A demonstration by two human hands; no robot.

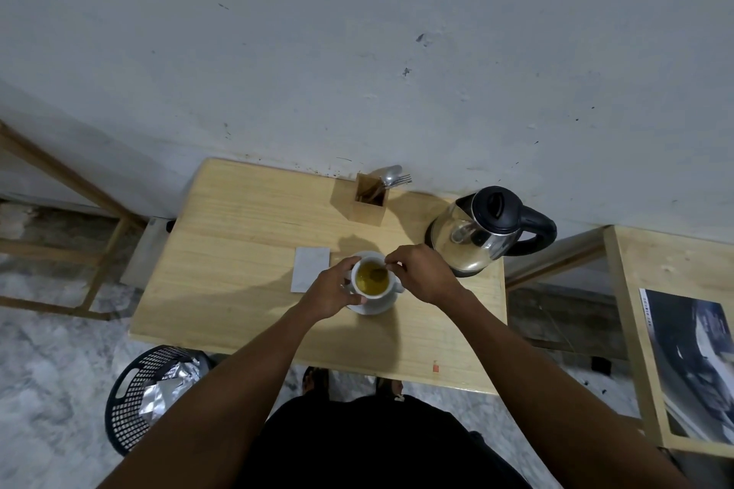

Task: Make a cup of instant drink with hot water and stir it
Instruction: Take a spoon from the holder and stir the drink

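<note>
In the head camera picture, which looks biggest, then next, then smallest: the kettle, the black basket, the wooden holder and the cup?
1. Black basket, though it sits lower, on the floor.
2. Kettle; these two look close, so I'm not sure.
3. Cup and wooden holder look about alike.

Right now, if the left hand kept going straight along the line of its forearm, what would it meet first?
The left hand already touches the cup; beyond that, probably the glass kettle, though depth is unclear.
</note>
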